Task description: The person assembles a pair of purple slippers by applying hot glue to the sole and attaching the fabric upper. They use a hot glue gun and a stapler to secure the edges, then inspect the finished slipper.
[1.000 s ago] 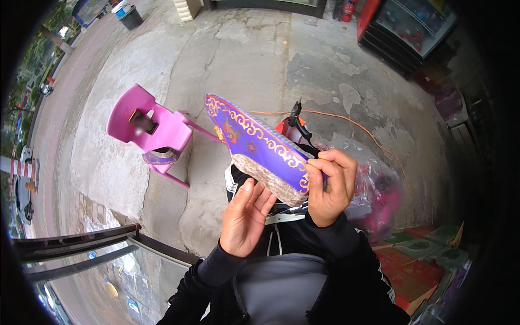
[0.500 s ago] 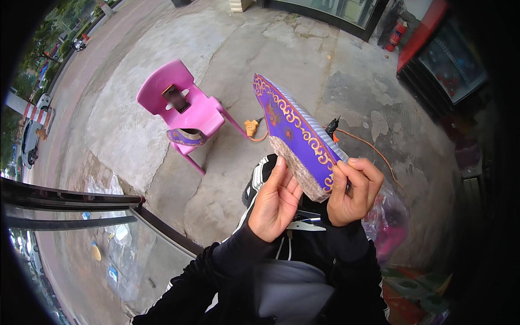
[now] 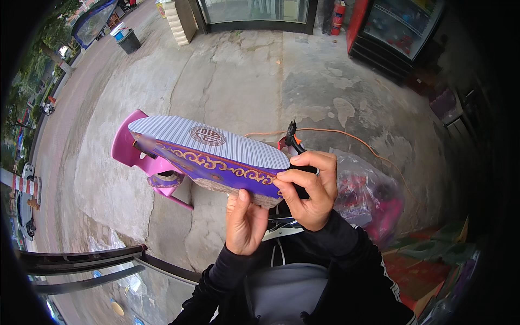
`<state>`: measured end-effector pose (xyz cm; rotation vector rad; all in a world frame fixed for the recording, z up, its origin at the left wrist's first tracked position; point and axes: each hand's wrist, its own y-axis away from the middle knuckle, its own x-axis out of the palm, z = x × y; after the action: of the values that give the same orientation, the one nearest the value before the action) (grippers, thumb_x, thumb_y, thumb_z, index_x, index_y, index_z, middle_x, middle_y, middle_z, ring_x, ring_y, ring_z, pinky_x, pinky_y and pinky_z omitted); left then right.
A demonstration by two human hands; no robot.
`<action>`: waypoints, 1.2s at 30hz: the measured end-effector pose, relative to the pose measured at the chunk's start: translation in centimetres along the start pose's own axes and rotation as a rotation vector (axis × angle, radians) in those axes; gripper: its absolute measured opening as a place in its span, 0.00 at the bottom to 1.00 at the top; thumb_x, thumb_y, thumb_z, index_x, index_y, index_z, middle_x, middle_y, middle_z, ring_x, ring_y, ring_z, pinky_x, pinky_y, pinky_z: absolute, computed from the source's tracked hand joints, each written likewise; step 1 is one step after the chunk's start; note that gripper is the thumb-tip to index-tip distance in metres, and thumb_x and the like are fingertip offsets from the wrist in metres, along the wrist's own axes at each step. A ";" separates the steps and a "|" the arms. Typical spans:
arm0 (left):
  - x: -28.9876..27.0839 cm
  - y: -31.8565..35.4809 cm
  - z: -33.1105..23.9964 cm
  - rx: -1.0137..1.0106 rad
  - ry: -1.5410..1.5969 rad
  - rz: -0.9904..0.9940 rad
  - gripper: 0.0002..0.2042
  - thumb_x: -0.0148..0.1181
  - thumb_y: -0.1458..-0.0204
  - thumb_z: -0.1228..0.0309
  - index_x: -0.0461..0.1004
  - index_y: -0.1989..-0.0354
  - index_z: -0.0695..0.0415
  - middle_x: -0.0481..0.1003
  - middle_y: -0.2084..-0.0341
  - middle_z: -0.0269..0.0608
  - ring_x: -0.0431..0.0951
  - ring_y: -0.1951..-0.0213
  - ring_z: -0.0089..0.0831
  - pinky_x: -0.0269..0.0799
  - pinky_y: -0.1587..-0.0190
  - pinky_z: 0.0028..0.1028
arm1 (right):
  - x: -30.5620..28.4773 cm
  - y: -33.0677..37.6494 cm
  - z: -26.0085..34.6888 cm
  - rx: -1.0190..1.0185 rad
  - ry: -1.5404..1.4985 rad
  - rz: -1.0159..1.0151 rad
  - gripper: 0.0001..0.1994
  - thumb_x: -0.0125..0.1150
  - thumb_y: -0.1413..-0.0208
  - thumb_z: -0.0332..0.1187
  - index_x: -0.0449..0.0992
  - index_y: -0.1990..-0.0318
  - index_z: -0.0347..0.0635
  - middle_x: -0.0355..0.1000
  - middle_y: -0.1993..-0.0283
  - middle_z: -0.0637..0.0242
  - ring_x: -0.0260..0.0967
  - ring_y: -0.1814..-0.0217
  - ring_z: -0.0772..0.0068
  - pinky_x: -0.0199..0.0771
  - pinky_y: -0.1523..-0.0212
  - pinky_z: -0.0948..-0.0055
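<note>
Both hands hold up a cloth slipper [image 3: 233, 174] with a purple side, gold scroll trim, a fuzzy brown-grey edge and a grey-white striped sole bearing a round dark emblem. The sole faces up, its toe pointing left. My left hand [image 3: 245, 223] grips the fuzzy edge from below, thumb on the near side. At the heel end, my right hand [image 3: 313, 190] pinches the slipper between thumb and fingers. Below the hands, a pale flat thing [image 3: 284, 233] lies in my lap, partly covered.
A pink plastic chair [image 3: 123, 136] stands behind the slipper, with another purple fuzzy-edged piece [image 3: 162, 180] on it. A black pointed tool [image 3: 292, 132] and orange cord [image 3: 365, 142] are beyond my right hand. A clear plastic bag [image 3: 360, 195] sits at right, a glass-door fridge [image 3: 398, 32] farther back.
The slipper has tipped from upright to nearly level, swinging its toe left and showing the striped sole. Both hands still grip it. The view has shifted, with the chair now partly behind the slipper.
</note>
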<state>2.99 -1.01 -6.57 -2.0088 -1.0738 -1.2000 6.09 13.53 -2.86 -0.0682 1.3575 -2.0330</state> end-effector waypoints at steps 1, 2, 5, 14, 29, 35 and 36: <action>-0.1 0.1 0.0 0.014 -0.024 0.020 0.18 0.51 0.32 0.64 0.66 0.37 0.56 0.72 0.41 0.42 0.69 0.37 0.35 0.60 0.31 0.42 | 0.1 -0.1 0.1 0.016 -0.017 -0.006 0.12 0.75 0.55 0.24 0.80 0.62 0.44 0.70 0.53 0.65 0.66 0.56 0.63 0.68 0.55 0.66; -0.1 0.1 0.0 0.037 -0.050 0.044 0.18 0.51 0.32 0.65 0.66 0.37 0.56 0.72 0.41 0.41 0.69 0.37 0.34 0.61 0.31 0.42 | 0.0 -0.2 0.2 0.021 -0.042 -0.003 0.12 0.75 0.55 0.24 0.80 0.62 0.44 0.70 0.53 0.65 0.66 0.56 0.63 0.68 0.55 0.66; -0.1 0.3 0.3 0.068 -0.079 0.052 0.18 0.51 0.32 0.66 0.64 0.37 0.56 0.73 0.42 0.40 0.71 0.39 0.34 0.62 0.33 0.41 | -0.1 -0.5 0.5 0.052 -0.070 0.027 0.11 0.74 0.55 0.24 0.79 0.64 0.44 0.70 0.54 0.65 0.67 0.57 0.62 0.68 0.56 0.66; -0.7 0.1 0.4 0.127 -0.134 0.040 0.16 0.56 0.34 0.68 0.66 0.41 0.55 0.74 0.45 0.39 0.73 0.42 0.32 0.63 0.34 0.40 | -0.5 -0.6 1.5 0.271 -0.290 0.112 0.11 0.73 0.54 0.23 0.77 0.63 0.40 0.69 0.54 0.63 0.67 0.54 0.62 0.68 0.55 0.67; -2.3 0.0 0.0 0.105 -0.161 -0.031 0.16 0.63 0.40 0.71 0.69 0.46 0.57 0.77 0.53 0.38 0.77 0.50 0.31 0.68 0.40 0.37 | -0.6 -1.1 1.3 0.213 -0.257 0.319 0.08 0.65 0.48 0.25 0.70 0.65 0.39 0.66 0.52 0.59 0.63 0.50 0.56 0.63 0.45 0.61; -3.4 -0.7 -1.0 0.083 -0.162 -0.122 0.20 0.62 0.38 0.70 0.66 0.40 0.58 0.75 0.48 0.39 0.76 0.46 0.32 0.68 0.38 0.39 | -2.1 0.4 -2.8 0.407 -0.263 0.373 0.12 0.67 0.44 0.32 0.73 0.55 0.38 0.67 0.43 0.56 0.65 0.40 0.59 0.65 0.41 0.64; -3.6 -1.0 -1.3 0.104 -0.163 -0.130 0.21 0.60 0.37 0.69 0.65 0.38 0.57 0.74 0.46 0.38 0.75 0.45 0.31 0.68 0.38 0.40 | -2.7 0.4 -5.7 0.487 -0.224 0.278 0.12 0.65 0.41 0.33 0.74 0.54 0.37 0.67 0.43 0.56 0.68 0.44 0.65 0.69 0.45 0.67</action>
<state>0.51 -2.75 -9.16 -2.0091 -1.3365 -1.0342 6.15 19.46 -4.94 0.1020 0.6710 -1.9900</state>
